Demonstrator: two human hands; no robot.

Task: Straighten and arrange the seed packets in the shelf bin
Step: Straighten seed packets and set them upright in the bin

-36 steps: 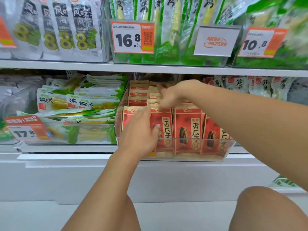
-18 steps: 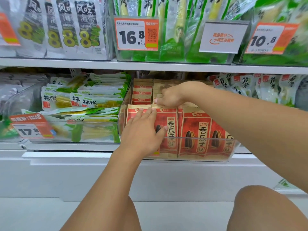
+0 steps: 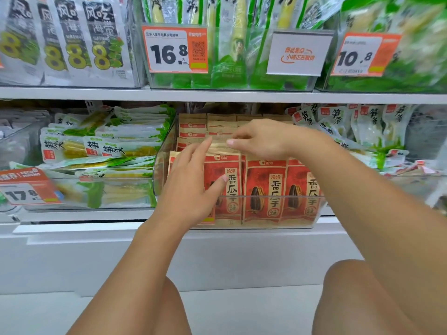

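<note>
While my left hand (image 3: 191, 187) lies flat against the face of the front-left seed packet (image 3: 225, 189), fingers straight and thumb spread out across the red print, my right hand (image 3: 263, 139) reaches over the row behind and pinches the top edges of the packets (image 3: 225, 147) just behind the front one between thumb and fingertips. All the seed packets stand in the clear shelf bin (image 3: 266, 224) on the lower shelf, three facing forward at the front with brown-topped rows stacked behind them.

To do this step well, I think I should keep the left palm as a steady backstop so the front packet cannot tip forward over the low bin wall, then use the pinch to draw the leaning tops upright and level with their neighbours. Gentle pulls seem wise; the paper-looking pouches would likely crease, and a hard tug could drag the whole row out of line.

Each front packet reads 洽洽 at the top and 香瓜子 down a cream panel, beside a picture of sunflower seeds. On the shelf above, an orange price tag (image 3: 175, 49) shows 16.8 with a QR code, another orange tag (image 3: 362, 55) shows 10.8, and a white card (image 3: 300, 54) between them carries orange writing too small for me to read surely. Left of the bin, a blurred tag (image 3: 26, 187) shows 17.8.
</note>
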